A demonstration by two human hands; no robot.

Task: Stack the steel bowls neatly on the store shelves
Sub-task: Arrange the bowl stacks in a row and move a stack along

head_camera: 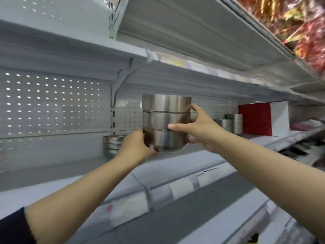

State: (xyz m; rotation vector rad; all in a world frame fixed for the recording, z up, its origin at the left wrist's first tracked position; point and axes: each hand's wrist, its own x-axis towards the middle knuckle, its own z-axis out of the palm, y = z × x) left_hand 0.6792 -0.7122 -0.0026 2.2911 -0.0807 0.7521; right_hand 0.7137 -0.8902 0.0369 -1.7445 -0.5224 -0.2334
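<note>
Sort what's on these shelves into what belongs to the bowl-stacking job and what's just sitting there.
Job:
- stack of steel bowls, held by left hand and right hand
- smaller bowl stack
- shelf

Bystanders:
- red and white box
- steel containers
- shiny packets

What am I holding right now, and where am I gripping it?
A stack of steel bowls, held between both hands: the left hand grips its lower left side, the right hand its right side.
</note>
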